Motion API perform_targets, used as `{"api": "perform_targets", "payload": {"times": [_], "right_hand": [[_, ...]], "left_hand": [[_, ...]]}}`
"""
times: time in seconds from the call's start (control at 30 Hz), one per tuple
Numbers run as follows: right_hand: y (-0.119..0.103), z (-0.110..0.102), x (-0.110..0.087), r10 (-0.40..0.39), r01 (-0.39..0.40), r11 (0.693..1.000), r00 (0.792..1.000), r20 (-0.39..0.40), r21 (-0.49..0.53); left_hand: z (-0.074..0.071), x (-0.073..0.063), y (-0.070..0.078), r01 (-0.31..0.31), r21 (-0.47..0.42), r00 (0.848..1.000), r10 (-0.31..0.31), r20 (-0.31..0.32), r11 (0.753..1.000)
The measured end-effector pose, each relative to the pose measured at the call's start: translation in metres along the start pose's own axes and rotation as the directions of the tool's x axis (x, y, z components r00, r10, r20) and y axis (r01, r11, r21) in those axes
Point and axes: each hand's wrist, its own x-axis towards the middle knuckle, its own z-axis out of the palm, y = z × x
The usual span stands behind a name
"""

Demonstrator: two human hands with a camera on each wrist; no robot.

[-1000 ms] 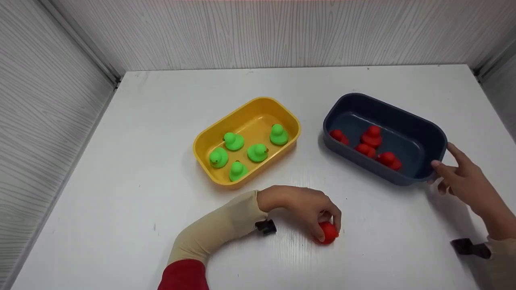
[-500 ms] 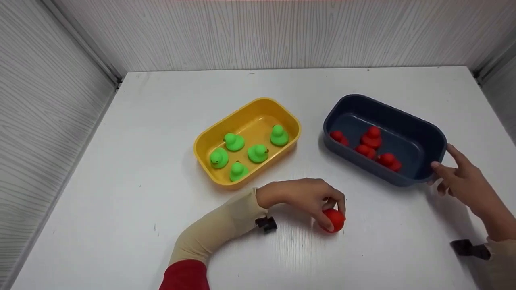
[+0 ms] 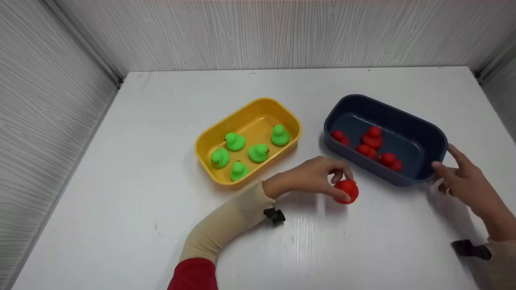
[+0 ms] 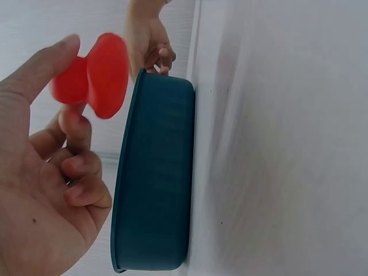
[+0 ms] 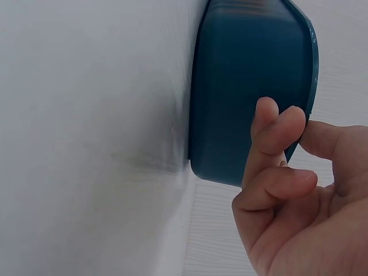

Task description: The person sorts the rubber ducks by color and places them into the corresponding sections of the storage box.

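My left hand (image 3: pixel 312 177) pinches a red toy duck (image 3: pixel 349 191) between thumb and fingertips, held up off the table just in front of the navy bin (image 3: pixel 375 163). In the left wrist view the same duck (image 4: pixel 108 75) appears tipped sideways, with the bin's outer wall (image 4: pixel 152 172) behind it. At the bin's right end, my right hand (image 3: pixel 467 181) holds the rim. The right wrist view has its fingers (image 5: pixel 279 129) against the outer wall and the thumb over the rim. Several red ducks (image 3: pixel 372 138) lie inside that bin.
Left of the navy bin stands a yellow bin (image 3: pixel 278 106) with several green toy ducks (image 3: pixel 235 141) in it. Both bins rest on a white table (image 3: pixel 121 193), bounded by pale wood-grain panels (image 3: pixel 258 36) at the back and sides.
My left hand has lifted the red duck from the table and carried it forward and slightly right, toward the navy bin. My right hand has stayed at the bin's rim.
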Motion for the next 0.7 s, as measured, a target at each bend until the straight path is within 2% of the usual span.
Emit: {"api": "perform_targets", "payload": {"times": [0.13, 0.23, 0.4, 0.53, 0.7], "right_hand": [[0.000, 0.001, 0.001, -0.011, 0.011, 1.000, 1.000, 0.003, -0.002], [0.000, 0.001, 0.000, -0.011, 0.011, 1.000, 1.000, 0.000, -0.009], [0.001, 0.001, 0.000, -0.005, 0.005, 1.000, 1.000, -0.001, -0.013], [0.001, 0.001, 0.000, 0.001, -0.001, 1.000, 1.000, 0.003, -0.014], [0.002, 0.002, 0.000, -0.001, 0.001, 1.000, 1.000, 0.001, -0.014]], "left_hand": [[-0.003, 0.009, -0.001, -0.021, -0.050, 0.992, 0.015, -0.124, 0.999], [-0.005, 0.015, 0.001, -0.016, -0.054, 0.982, 0.006, -0.188, 0.998], [-0.011, 0.026, 0.005, 0.033, -0.084, 0.965, -0.053, -0.257, 0.996], [-0.018, 0.035, 0.008, 0.082, -0.113, 0.945, -0.113, -0.308, 0.990], [-0.022, 0.049, 0.004, 0.093, -0.151, 0.916, -0.144, -0.374, 0.984]]}}
